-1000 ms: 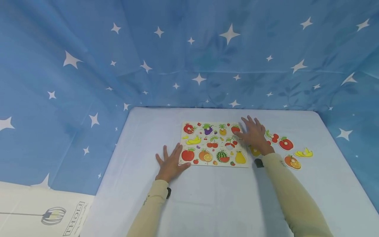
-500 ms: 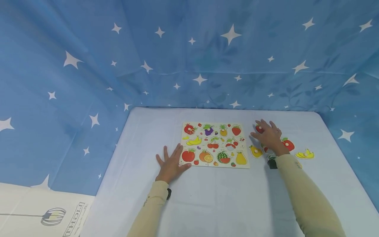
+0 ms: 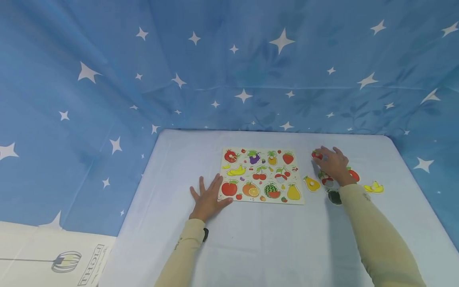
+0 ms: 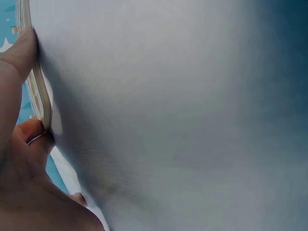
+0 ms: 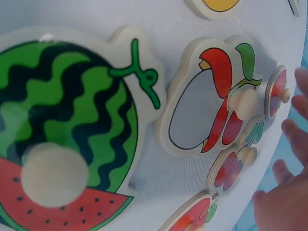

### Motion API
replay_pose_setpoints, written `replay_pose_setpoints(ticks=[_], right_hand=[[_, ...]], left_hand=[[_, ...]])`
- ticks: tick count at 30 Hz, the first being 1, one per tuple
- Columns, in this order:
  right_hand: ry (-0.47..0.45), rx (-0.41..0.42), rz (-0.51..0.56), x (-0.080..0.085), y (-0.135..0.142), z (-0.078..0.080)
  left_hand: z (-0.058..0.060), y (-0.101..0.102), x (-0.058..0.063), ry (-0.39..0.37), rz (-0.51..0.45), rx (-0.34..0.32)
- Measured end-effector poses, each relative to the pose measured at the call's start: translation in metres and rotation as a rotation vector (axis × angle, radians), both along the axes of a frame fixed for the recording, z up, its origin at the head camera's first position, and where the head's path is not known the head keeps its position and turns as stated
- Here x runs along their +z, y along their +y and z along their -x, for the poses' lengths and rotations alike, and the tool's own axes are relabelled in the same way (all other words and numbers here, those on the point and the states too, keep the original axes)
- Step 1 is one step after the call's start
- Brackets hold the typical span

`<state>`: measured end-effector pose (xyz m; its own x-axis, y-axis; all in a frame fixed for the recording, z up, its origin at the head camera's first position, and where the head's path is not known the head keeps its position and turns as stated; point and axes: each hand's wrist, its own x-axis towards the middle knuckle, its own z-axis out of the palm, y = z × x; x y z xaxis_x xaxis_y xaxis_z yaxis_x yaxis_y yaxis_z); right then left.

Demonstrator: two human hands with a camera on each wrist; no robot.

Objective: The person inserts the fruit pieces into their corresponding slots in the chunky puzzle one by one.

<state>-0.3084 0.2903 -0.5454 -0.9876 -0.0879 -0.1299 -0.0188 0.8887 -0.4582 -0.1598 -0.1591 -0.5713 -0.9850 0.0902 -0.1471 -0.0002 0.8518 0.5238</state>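
A fruit puzzle board (image 3: 251, 201) lies flat on the table. Knobbed pomegranate (image 3: 229, 156), grape and pineapple pieces sit in its top row. My left hand (image 3: 206, 203) rests with spread fingers against the board's left edge; the left wrist view shows its fingers (image 4: 21, 53) at that edge. My right hand (image 3: 333, 163) hovers over the loose pieces, fingers at a strawberry piece (image 3: 315, 154). In the right wrist view the strawberry's knob (image 5: 285, 95) shows, and the fingers (image 5: 293, 132) are not closed round it.
Loose knobbed pieces lie right of the board: a pear (image 3: 312, 184), a watermelon (image 5: 72, 110), a red-and-white fruit (image 5: 192, 110), cherries (image 5: 228, 171), an apple (image 3: 354, 174) and bananas (image 3: 374, 187). A blue starry curtain (image 3: 215, 59) hangs behind the white table (image 3: 251, 247).
My right hand has moved right, from the strawberry picture at the board's top right corner to the loose strawberry piece. The left hand has stayed at the board's edge.
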Motion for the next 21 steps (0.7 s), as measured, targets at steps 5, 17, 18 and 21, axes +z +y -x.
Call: replay_pose_setpoints(ticks=[5,17,18,21], right_hand=[[-0.008,-0.072,0.008,-0.003,0.001,0.003],[0.008,-0.178,0.031,-0.011,-0.003,0.004],[0.016,-0.182,0.037,-0.012,-0.005,0.004],[0.042,-0.183,0.059,-0.01,-0.01,0.003]], left_hand=[[0.0,0.001,0.0,-0.002,-0.026,0.001],[0.001,0.002,-0.001,-0.009,-0.016,0.01],[0.001,0.002,0.0,-0.008,-0.016,0.01],[0.001,0.001,0.0,-0.008,-0.017,0.008]])
